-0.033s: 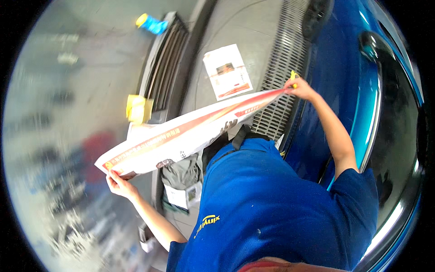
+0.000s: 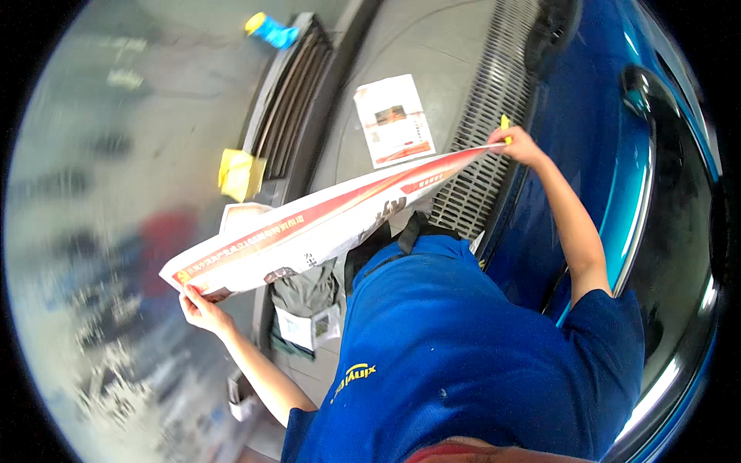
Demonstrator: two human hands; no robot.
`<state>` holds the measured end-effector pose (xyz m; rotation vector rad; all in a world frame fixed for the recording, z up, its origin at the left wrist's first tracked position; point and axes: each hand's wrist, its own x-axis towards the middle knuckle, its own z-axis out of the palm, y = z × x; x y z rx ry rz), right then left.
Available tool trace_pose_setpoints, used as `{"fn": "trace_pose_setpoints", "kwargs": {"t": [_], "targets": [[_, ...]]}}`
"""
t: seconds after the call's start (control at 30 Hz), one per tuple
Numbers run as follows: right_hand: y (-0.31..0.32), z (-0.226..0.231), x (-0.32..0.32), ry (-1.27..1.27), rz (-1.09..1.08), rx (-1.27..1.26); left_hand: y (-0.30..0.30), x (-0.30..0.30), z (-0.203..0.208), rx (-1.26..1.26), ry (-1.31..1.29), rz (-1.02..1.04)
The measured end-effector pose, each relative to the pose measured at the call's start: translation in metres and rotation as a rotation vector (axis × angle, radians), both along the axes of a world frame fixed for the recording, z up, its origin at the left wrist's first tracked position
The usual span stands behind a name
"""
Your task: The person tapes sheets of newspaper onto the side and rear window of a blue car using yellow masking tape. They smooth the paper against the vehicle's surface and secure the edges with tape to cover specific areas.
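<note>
A large newspaper sheet (image 2: pixel 309 220) with a red printed band is stretched slantwise in front of my body. My left hand (image 2: pixel 202 310) pinches its lower left corner between thumb and fingers. At the far right end, my right hand (image 2: pixel 519 147) grips the other corner, close to the blue car. A small yellow object (image 2: pixel 505 130) sticks up from the right hand's fingers; its kind is unclear. Beyond the sheet, another printed newspaper page (image 2: pixel 392 119) lies flat on the grey floor.
On my right stands a blue car (image 2: pixel 556 208), a perforated floor strip (image 2: pixel 471 154) beside it. To the left is a worn grey work surface (image 2: pixel 100 231) with a slatted dark part (image 2: pixel 293 96), a yellow cloth (image 2: pixel 238 174) and a blue bottle (image 2: pixel 274 32). A grey bag (image 2: pixel 305 297) sits below the sheet.
The sheet and both hands keep nearly the same pose. The surroundings shift slightly to the right in the upper part of the view, and the print looks sharper.
</note>
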<state>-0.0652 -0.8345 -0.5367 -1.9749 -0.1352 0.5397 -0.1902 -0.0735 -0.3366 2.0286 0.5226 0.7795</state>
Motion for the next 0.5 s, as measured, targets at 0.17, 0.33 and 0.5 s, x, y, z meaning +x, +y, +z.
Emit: {"fn": "trace_pose_setpoints", "kwargs": {"t": [0.17,0.33,0.5], "targets": [[0.033,0.067,0.074,0.118,0.035,0.104,0.028,-0.066,0.004,-0.101,-0.069,0.174],[0.079,0.092,0.093,0.013,0.03,0.18,0.07,-0.118,0.008,-0.237,-0.156,0.248],[0.182,0.117,0.09,-0.259,-0.332,0.724,0.131,-0.178,-0.026,-0.393,-0.207,0.313]]}}
